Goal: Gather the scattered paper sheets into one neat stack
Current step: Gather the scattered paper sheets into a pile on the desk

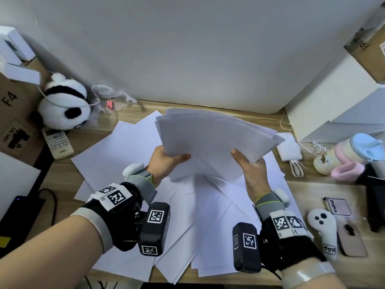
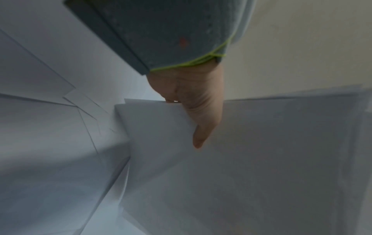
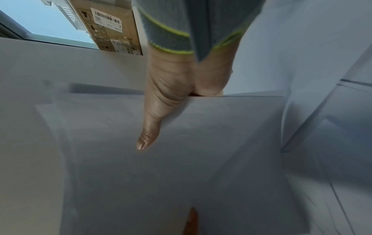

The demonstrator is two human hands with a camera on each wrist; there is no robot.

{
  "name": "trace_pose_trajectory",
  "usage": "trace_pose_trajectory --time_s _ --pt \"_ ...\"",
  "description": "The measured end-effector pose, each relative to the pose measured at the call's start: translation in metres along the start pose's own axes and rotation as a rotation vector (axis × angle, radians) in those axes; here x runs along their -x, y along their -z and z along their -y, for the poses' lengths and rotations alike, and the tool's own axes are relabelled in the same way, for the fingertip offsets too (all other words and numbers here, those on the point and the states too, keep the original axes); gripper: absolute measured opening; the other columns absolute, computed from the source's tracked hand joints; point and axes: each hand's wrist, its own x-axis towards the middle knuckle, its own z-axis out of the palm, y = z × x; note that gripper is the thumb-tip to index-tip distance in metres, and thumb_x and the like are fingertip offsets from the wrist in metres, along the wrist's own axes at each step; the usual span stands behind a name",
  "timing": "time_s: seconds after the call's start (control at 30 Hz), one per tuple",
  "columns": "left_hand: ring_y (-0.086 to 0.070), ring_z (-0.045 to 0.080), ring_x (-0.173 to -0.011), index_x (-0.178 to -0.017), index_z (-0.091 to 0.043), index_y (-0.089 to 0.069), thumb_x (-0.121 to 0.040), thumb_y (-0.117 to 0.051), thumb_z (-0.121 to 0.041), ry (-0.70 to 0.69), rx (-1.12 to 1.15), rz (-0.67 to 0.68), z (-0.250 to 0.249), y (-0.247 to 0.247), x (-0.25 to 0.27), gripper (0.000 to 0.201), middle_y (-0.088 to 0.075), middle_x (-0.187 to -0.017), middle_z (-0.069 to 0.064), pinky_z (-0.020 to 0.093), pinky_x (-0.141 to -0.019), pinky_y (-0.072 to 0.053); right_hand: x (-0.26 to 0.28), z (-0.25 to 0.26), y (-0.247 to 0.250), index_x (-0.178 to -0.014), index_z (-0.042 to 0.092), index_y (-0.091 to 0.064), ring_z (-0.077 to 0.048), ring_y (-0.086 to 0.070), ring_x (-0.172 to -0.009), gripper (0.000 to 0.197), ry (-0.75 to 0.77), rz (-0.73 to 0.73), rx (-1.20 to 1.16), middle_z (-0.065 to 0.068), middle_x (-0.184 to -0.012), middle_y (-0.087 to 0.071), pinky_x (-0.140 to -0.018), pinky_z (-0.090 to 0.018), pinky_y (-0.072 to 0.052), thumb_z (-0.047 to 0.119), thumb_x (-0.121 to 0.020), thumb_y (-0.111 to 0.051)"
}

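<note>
Left hand (image 1: 164, 161) and right hand (image 1: 253, 170) pinch the near edge of a fanned white paper bundle (image 1: 214, 134), raised above loose white sheets (image 1: 133, 155) covering the wooden desk (image 1: 308, 184).

Left hand (image 1: 164, 161) and right hand (image 1: 251, 170) both raised, forearms reaching forward, wrists apart. Each pinches the sheaf (image 1: 216, 134) by a near corner: thumb on top, fingers hidden underneath.
</note>
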Motion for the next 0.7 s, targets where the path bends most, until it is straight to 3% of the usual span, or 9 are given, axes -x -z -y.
trace_pose_trajectory --time_s 0.1,0.2,0.27,0.4,0.47,0.53,0.7 --pt "-0.067 0.006 -0.071 -0.085 -0.017 -0.068 -0.074 -0.072 0.004 0.043 -0.006 0.005 0.001 0.005 -0.002 0.024 -0.073 -0.078 -0.01 0.027 -0.079 -0.056 0.0 -0.005 0.004 -0.081 0.023 -0.068 0.007 -0.066 -0.075 0.018 -0.029 0.023 0.053 0.014 -0.085 -0.07 -0.072 -0.01 -0.05 0.009 -0.074 -0.075" --pt "-0.064 0.021 -0.087 -0.104 -0.007 -0.067 -0.078 -0.069 0.003 0.085 -0.07 0.028 0.005 0.004 -0.002 0.028 -0.071 -0.095 0.006 0.032 -0.087 -0.052 0.002 -0.016 0.005 -0.084 0.023 -0.068 0.007 -0.067 -0.077 0.019 -0.104 0.056 0.091 0.015 -0.087 -0.071 -0.075 -0.012 -0.048 0.008 -0.075 -0.074" --pt "-0.061 0.021 -0.093 -0.113 -0.003 -0.064 -0.082 -0.065 -0.001 0.121 -0.117 0.022 0.011 0.002 -0.002 0.03 -0.066 -0.103 0.009 0.031 -0.087 -0.047 0.002 -0.024 0.005 -0.086 0.024 -0.066 0.002 -0.066 -0.082 0.02 -0.149 0.06 0.116 0.012 -0.09 -0.069 -0.079 -0.016 -0.047 0.008 -0.077 -0.073" --pt "-0.059 0.021 -0.092 -0.107 -0.005 -0.064 -0.091 -0.056 -0.008 0.161 -0.097 -0.026 0.019 -0.003 -0.001 0.018 -0.064 -0.098 0.009 0.03 -0.083 -0.048 -0.001 -0.032 0.002 -0.09 0.019 -0.062 -0.018 -0.06 -0.093 0.01 -0.199 0.014 0.206 0.001 -0.094 -0.065 -0.085 -0.026 -0.042 0.01 -0.086 -0.063" --pt "-0.061 0.022 -0.084 -0.101 -0.009 -0.062 -0.093 -0.053 -0.01 0.162 -0.062 -0.029 0.017 -0.004 -0.003 0.013 -0.065 -0.092 0.007 0.028 -0.076 -0.05 -0.004 -0.029 0.001 -0.103 0.013 -0.063 -0.017 -0.06 -0.093 0.014 -0.149 -0.009 0.24 -0.001 -0.098 -0.065 -0.085 -0.027 -0.044 0.013 -0.09 -0.058" --pt "-0.06 0.022 -0.083 -0.101 -0.012 -0.06 -0.093 -0.051 -0.01 0.166 -0.063 -0.038 0.017 -0.003 -0.005 0.012 -0.064 -0.094 0.007 0.031 -0.078 -0.049 -0.006 -0.03 0.003 -0.111 0.014 -0.062 -0.011 -0.061 -0.09 0.02 -0.131 0.011 0.26 0.004 -0.098 -0.066 -0.086 -0.026 -0.048 0.015 -0.093 -0.053" --pt "-0.054 0.025 -0.082 -0.094 -0.01 -0.058 -0.088 -0.045 0.001 0.256 -0.186 -0.151 0.036 0.017 -0.008 0.018 -0.059 -0.093 0.013 0.03 -0.071 -0.044 -0.008 -0.062 0.017 -0.096 0.008 -0.063 -0.022 -0.055 -0.091 0.014 -0.293 0.104 0.458 -0.006 -0.097 -0.059 -0.083 -0.032 -0.044 0.014 -0.093 -0.051"
